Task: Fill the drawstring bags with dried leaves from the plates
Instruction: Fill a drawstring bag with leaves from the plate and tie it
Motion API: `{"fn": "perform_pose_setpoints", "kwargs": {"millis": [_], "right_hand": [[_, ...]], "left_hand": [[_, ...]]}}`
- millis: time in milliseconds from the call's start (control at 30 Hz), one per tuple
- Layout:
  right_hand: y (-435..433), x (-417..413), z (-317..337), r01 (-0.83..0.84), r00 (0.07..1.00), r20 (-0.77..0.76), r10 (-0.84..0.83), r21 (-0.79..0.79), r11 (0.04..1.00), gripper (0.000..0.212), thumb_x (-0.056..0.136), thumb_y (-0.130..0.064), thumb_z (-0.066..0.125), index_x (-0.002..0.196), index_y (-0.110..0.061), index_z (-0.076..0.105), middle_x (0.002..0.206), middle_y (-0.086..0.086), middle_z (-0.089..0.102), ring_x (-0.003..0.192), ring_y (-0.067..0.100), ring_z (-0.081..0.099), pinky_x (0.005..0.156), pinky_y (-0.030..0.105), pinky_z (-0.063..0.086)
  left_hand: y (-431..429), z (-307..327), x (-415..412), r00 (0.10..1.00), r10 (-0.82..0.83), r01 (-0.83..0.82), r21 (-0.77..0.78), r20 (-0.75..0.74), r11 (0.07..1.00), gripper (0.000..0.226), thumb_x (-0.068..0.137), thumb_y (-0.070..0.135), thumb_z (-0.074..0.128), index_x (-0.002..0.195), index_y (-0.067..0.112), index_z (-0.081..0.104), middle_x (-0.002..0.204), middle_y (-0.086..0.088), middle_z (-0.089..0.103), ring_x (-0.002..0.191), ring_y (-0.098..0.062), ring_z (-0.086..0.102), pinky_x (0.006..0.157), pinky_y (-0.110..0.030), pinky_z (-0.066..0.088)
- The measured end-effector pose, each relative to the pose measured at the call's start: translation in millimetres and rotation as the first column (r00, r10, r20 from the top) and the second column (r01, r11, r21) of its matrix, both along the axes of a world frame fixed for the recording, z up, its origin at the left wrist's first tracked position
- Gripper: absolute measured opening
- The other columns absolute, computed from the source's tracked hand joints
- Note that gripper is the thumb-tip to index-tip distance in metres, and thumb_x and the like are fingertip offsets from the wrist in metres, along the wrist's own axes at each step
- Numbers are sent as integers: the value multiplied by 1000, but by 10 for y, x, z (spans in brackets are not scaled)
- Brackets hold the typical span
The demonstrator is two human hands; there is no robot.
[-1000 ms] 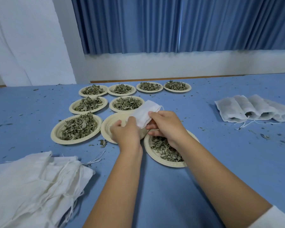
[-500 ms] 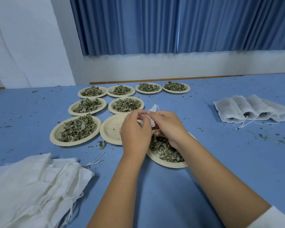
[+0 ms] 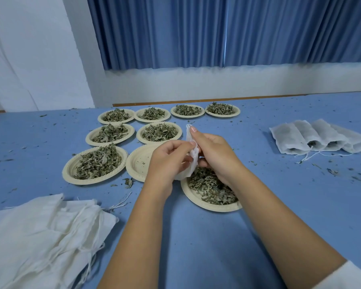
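Blue table (image 3: 196, 236): left hand (image 3: 167, 161), right hand (image 3: 215, 153) pinch seemingly empty bag (image 3: 193, 155) over leaf-filled plate (image 3: 198, 202).

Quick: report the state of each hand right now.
Left hand: closed, pinching the small white fabric drawstring bag.
Right hand: closed, gripping the same bag from the other side.

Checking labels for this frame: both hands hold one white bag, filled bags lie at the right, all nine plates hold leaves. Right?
Not all nine. The head view shows one plate nearly bare; the other eight hold leaves. The left hand and right hand do hold one white bag; filled bags lie at the right.
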State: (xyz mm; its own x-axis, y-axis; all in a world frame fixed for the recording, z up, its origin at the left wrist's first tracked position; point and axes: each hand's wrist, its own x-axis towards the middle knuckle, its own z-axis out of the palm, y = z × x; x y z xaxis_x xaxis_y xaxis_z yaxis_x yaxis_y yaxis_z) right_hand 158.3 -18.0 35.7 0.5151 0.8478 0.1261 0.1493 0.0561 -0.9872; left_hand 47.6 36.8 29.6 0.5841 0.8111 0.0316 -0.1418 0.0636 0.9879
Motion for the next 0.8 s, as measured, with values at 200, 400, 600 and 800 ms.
{"fn": "perform_pose_setpoints", "kwargs": {"millis": [200,400,600,800], "right_hand": [[-39,31,-14,-47,986,159,46,0,999,40,96,-39,58,65,-12,61,61,1,59,51,5,53,48,17,38],[3,44,-81,154,927,338,-164,58,986,25,88,-29,69,66,-20,64,60,-7,65,51,4,58,57,21,46],[30,37,-112,131,885,450,-122,10,991,25,88,-40,68,69,-24,67,60,-12,64,51,-3,52,56,15,41],[-193,383,8,157,754,656,20,-210,965,15,92,-36,63,86,-24,70,83,-9,66,67,-1,53,62,18,39]], "left_hand": [[-2,-50,26,942,334,-311,261,-47,914,17,83,21,64,67,21,66,56,16,58,55,1,50,56,-12,43],[-2,-3,-69,808,583,-541,497,84,679,13,88,23,59,77,20,65,77,9,63,66,-4,57,62,-16,42],[58,12,-147,755,653,-433,708,-54,559,10,88,26,60,83,24,69,85,9,64,73,-8,59,61,-20,38],[67,-75,-91,811,513,-244,634,-281,733,15,88,21,62,99,25,71,80,10,66,77,-15,62,68,-28,46]]}}
